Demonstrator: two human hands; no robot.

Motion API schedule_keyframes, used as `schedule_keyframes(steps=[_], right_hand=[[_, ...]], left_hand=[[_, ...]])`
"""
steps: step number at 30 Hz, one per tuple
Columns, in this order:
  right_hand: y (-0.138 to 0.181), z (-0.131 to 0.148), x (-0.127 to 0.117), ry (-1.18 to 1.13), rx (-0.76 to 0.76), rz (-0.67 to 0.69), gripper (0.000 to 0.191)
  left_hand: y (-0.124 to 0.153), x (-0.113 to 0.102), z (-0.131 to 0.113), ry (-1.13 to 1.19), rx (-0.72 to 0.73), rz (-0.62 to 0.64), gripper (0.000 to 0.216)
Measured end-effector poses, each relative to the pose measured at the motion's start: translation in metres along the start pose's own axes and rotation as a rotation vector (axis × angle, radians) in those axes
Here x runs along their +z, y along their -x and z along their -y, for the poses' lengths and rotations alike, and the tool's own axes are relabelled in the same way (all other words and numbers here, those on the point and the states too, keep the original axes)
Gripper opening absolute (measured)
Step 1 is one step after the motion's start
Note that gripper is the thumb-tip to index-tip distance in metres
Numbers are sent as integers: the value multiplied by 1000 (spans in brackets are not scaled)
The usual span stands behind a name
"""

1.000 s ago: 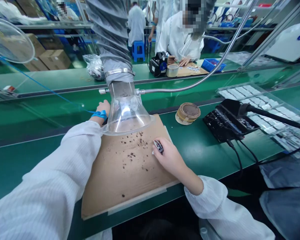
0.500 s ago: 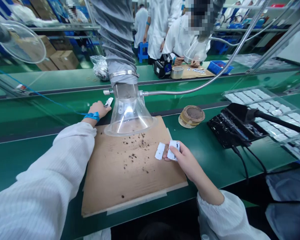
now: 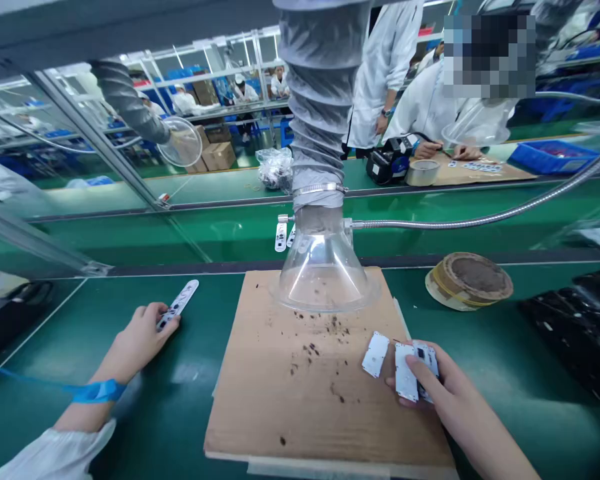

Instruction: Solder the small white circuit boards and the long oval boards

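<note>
My left hand, with a blue band at its wrist, is over the green table left of the cardboard. Its fingers and thumb close on the near end of a long, narrow white circuit board. My right hand grips several small white circuit boards at the right side of the cardboard, thumb on top. Just left of those, a single white board lies on the cardboard sheet, which is marked with dark spots. A clear fume hood hangs over the far part of the sheet.
Beyond the table, a narrow board and a partly hidden second one lie on the green conveyor. A tape-wrapped round tin stands right of the sheet, near a black tray. A co-worker's hands work across the line.
My left hand has come back from the conveyor to the table at left, with a narrow board in its fingers. My right hand still holds its boards. The view has turned left.
</note>
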State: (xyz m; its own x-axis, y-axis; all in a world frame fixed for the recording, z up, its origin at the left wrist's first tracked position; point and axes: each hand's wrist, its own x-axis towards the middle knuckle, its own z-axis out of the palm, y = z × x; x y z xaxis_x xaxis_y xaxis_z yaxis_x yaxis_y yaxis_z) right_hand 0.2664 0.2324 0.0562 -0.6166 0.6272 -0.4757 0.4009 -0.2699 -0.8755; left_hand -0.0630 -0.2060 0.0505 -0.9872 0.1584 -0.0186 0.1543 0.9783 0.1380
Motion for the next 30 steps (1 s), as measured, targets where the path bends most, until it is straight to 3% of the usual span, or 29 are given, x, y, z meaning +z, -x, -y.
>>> schedule_keyframes(steps=[3,7,11,15,20,25,30], right_hand=[[-3,6,5,60,0,-9,35],[-16,0,3,239,-76,-16,34],[-26,-12,-3,378,-118,-48,41],[-17,-18,1,396,-170,-164,34],[0,-17,12,310,-186,-122,25],[14,-24,15,131,-98,67,17],[23,-23,13,142,-83,135,13]], left_hand=[[-13,-2,-24,24,8,-69,55],[-64,1,-113,101,205,-34,40],[-123,19,-204,106,230,22,43],[-151,32,-251,40,155,30,48],[-165,20,-250,-53,174,106,46],[-185,9,-214,-131,193,134,55],[-198,10,-184,-166,271,108,74]])
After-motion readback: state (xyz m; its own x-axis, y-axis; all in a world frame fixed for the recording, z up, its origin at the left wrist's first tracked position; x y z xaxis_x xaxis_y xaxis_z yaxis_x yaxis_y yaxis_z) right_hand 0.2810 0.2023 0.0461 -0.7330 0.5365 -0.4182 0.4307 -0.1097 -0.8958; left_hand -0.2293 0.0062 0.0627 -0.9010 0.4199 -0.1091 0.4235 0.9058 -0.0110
